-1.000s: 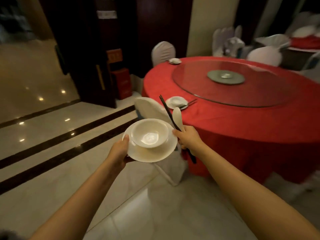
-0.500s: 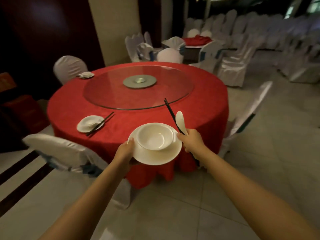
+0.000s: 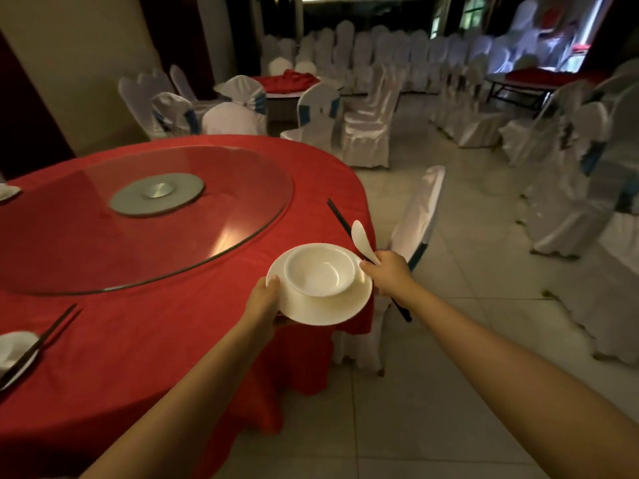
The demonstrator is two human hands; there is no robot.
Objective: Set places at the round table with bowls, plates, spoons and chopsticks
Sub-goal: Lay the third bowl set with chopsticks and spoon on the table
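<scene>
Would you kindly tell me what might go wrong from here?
The bowl rests unheld on the plate, which the left hand holds by one edge; a tilt might slide it off. The right hand grips the spoon and chopsticks together, so one might slip while the other is set down.

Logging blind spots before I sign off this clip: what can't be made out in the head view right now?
All in the head view:
Left hand: fingers hidden under the plate; only the thumb shows on the rim.
Chopsticks: middle stretch covered by the right hand gripping them with the spoon.
Lower-left place setting: cut off by the left edge.
Far-left white dish: mostly cut off by the left edge, motion-blurred.
</scene>
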